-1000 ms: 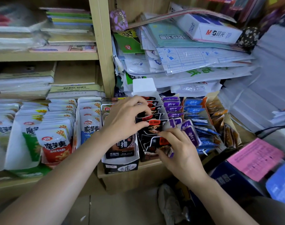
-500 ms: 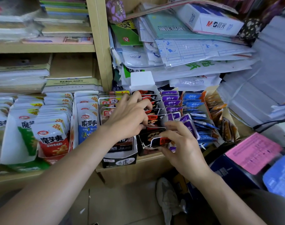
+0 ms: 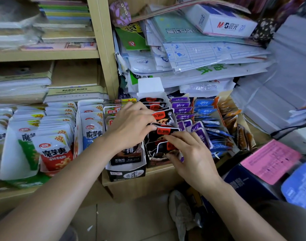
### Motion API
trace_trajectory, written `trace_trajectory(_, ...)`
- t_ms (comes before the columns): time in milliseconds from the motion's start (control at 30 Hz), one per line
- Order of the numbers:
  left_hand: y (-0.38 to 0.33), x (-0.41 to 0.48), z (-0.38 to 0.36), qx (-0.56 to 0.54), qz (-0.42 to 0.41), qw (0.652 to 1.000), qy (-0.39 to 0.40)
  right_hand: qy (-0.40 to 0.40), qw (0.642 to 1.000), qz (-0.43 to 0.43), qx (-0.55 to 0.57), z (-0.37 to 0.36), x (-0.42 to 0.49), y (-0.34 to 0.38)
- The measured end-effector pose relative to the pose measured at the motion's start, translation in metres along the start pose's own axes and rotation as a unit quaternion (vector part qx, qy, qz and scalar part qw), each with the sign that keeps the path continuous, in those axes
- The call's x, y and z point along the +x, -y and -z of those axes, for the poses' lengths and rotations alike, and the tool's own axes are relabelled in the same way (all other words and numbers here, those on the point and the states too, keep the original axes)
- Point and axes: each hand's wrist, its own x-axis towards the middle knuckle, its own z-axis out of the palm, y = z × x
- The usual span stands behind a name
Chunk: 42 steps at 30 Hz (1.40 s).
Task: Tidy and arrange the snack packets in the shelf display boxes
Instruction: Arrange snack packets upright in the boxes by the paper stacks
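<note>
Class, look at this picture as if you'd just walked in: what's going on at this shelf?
A person is tidying black packets in a display box on the shelf. The left hand grips packets in the middle of the row, while the right hand pinches the front ones. The row looks uneven, with some packets tilted. Purple packets and blue packets sit in boxes to the right, and white packets to the left.
</note>
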Motion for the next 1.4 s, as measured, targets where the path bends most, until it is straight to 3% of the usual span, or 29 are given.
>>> trace_trajectory(100,0.0,-0.002,0.0,0.009,-0.016,1.0,0.012,0.0,1.0,-0.001,0.004,0.001,0.001,-0.002)
trace_trajectory(233,0.002,-0.005,0.004,-0.092,0.044,0.993,0.052,0.022,0.996,-0.018,0.089,0.002,0.003,-0.004)
trace_trajectory(333,0.003,-0.006,0.008,-0.141,0.068,0.985,0.075,-0.004,0.984,-0.053,0.171,0.007,0.006,-0.005)
trace_trajectory(433,0.006,-0.006,0.011,-0.168,0.069,0.98,0.076,-0.03,0.987,-0.029,0.157,0.006,0.008,-0.006)
trace_trajectory(633,0.001,-0.006,0.019,-0.128,-0.017,0.991,-0.025,-0.032,0.998,0.021,0.053,0.004,0.007,-0.007)
trace_trajectory(1033,-0.003,-0.01,0.01,-0.019,-0.085,0.996,-0.026,-0.009,0.998,-0.007,0.055,0.007,0.004,-0.007)
trace_trajectory(1233,-0.004,-0.007,0.01,0.052,-0.037,0.997,0.032,0.007,0.998,-0.021,0.054,0.009,0.003,-0.006)
trace_trajectory(1400,-0.006,-0.004,0.005,0.037,-0.042,0.998,0.034,0.023,0.996,-0.025,0.077,0.01,0.003,-0.006)
